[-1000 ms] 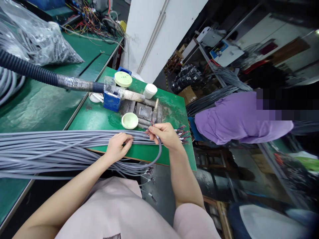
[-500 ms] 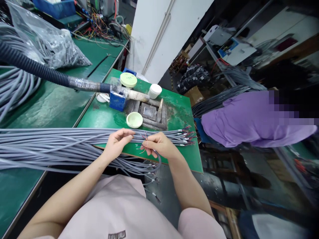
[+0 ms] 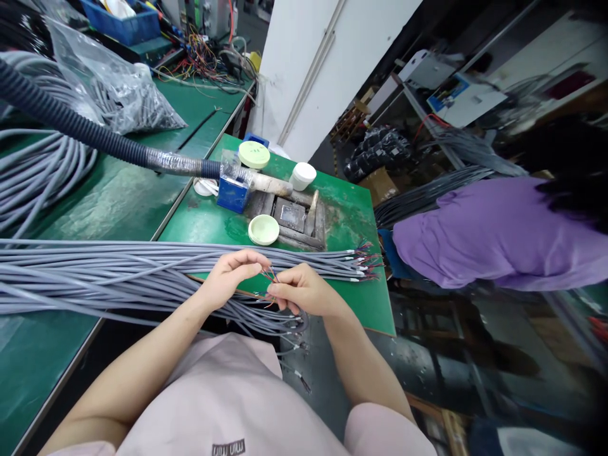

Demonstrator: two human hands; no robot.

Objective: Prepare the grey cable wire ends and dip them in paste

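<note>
My right hand (image 3: 306,289) is closed in a pinch on the stripped end of a grey cable, whose thin coloured wires (image 3: 272,276) fan out between my hands. My left hand (image 3: 236,273) has thumb and forefinger together at the tips of these wires, pinching one or more; which ones is too small to tell. Under and beyond my hands a thick bundle of grey cables (image 3: 128,269) runs in from the left. Its far ends (image 3: 363,261) show white bands and loose red and dark wires. Other cable ends (image 3: 297,345) hang over the table's front edge.
On the green table (image 3: 351,215) stand a soldering pot (image 3: 292,215), a pale open bowl (image 3: 263,229), a white jar (image 3: 303,176) and a round yellowish lid (image 3: 254,154). A black fume hose (image 3: 104,142) reaches across from the left. A person in purple (image 3: 494,231) is at the right.
My left hand has moved right, its fingertips now at the wires in my right hand. The whole view has shifted slightly, with the table appearing further right.
</note>
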